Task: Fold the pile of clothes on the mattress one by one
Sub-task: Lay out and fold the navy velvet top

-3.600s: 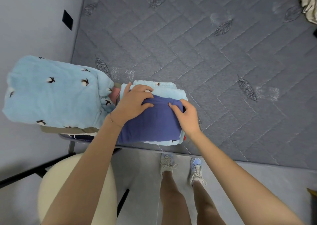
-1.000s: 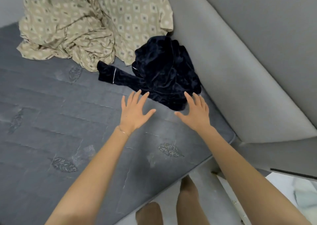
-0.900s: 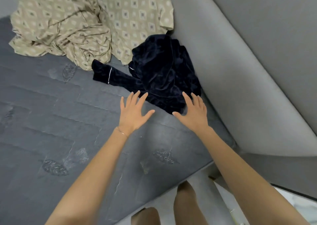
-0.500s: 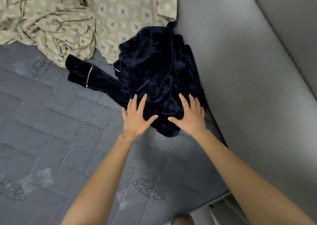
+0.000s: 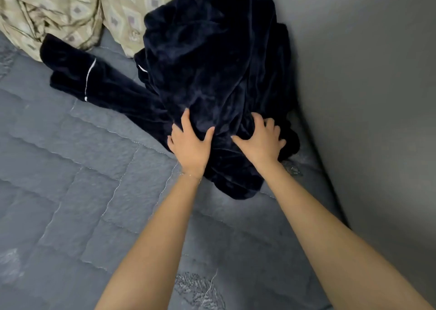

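- Head view: a crumpled navy garment (image 5: 212, 57) lies heaped on the grey quilted mattress (image 5: 70, 179), pushed against the grey padded wall (image 5: 365, 97) on the right.
- One long part of it, edged with white piping (image 5: 90, 73), stretches out flat to the left.
- The left hand (image 5: 190, 145) clutches the near side of the heap, thumb spread, outer fingers sunk into the fabric.
- The right hand (image 5: 263, 142), just beside it, digs curled fingers into the same folds.
- A beige patterned cloth (image 5: 59, 9) lies bunched behind, touching the garment.
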A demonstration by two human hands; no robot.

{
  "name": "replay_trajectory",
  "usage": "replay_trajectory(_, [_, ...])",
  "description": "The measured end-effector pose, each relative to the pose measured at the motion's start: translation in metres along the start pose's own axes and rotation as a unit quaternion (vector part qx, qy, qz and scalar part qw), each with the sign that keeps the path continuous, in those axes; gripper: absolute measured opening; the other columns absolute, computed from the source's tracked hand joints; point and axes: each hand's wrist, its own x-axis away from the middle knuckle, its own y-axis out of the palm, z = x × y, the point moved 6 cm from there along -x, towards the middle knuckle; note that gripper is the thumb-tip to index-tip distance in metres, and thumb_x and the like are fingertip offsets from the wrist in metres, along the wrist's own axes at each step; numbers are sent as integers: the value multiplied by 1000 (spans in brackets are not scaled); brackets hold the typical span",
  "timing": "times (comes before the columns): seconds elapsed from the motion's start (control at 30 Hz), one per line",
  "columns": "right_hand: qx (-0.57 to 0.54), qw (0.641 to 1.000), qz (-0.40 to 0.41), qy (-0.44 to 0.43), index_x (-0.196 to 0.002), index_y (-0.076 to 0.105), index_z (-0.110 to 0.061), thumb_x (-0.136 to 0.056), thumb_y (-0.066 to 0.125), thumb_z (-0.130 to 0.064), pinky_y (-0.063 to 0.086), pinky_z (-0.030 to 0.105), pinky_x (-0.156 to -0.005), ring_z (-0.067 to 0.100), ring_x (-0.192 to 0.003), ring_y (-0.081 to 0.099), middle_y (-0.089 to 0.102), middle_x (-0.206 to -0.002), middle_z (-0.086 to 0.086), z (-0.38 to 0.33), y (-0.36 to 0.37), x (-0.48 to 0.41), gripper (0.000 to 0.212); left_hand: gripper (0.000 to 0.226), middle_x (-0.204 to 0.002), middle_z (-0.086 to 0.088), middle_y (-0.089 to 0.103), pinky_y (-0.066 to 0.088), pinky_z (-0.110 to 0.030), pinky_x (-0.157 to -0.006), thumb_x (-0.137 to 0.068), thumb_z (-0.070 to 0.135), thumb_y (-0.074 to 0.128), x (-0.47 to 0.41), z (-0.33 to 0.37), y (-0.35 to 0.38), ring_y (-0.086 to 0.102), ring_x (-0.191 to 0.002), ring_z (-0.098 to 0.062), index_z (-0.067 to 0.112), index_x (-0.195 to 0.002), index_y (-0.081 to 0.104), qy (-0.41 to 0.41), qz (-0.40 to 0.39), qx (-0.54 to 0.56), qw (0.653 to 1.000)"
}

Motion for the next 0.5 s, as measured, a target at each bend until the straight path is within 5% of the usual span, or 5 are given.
replay_trajectory(0.1, [-66, 997, 1, -37, -127, 52, -20, -85, 66, -43, 42, 43, -94, 26, -112, 52, 57, -120, 7, -13, -3, 11, 51, 38, -99, -12, 64, 44, -36, -87, -93, 25, 62, 1, 11, -7, 60, -93, -29, 8, -125, 52, 44, 8, 12, 999])
replay_trajectory(0.2, [-209, 976, -43, -39, -102, 61, -9, -85, 70, -28, 53, 37, -82, 21, -93, 63, 67, -99, 2, -23, -14, 36, 27, 18, -98, -8, 66, 46, -36, -84, -92, 12, 61, 1, 11, -33, 60, -91, -24, 4, -107, 58, 38, -21, 91, 995])
replay_trajectory(0.37, [-240, 966, -61, -69, -76, 55, -14, -81, 74, -24, 47, 29, -62, 11, -70, 60, 62, -74, -8, -63, -60, 93, 22, 9, -83, -2, 57, 45, -35, -77, -91, 7, 61, 35, 13, -128, 53, -83, -26, 8, -88, 52, 74, 3, 184, 980])
replay_trajectory(0.5, [-246, 960, -55, -122, -87, 61, -9, -82, 72, -26, 50, 29, -67, 12, -77, 63, 67, -82, -4, -133, -114, 149, 21, 5, -89, 0, 55, 39, -27, -78, -95, 9, 56, 58, 21, -226, 52, -90, -27, 5, -94, 54, 91, 66, 211, 971])
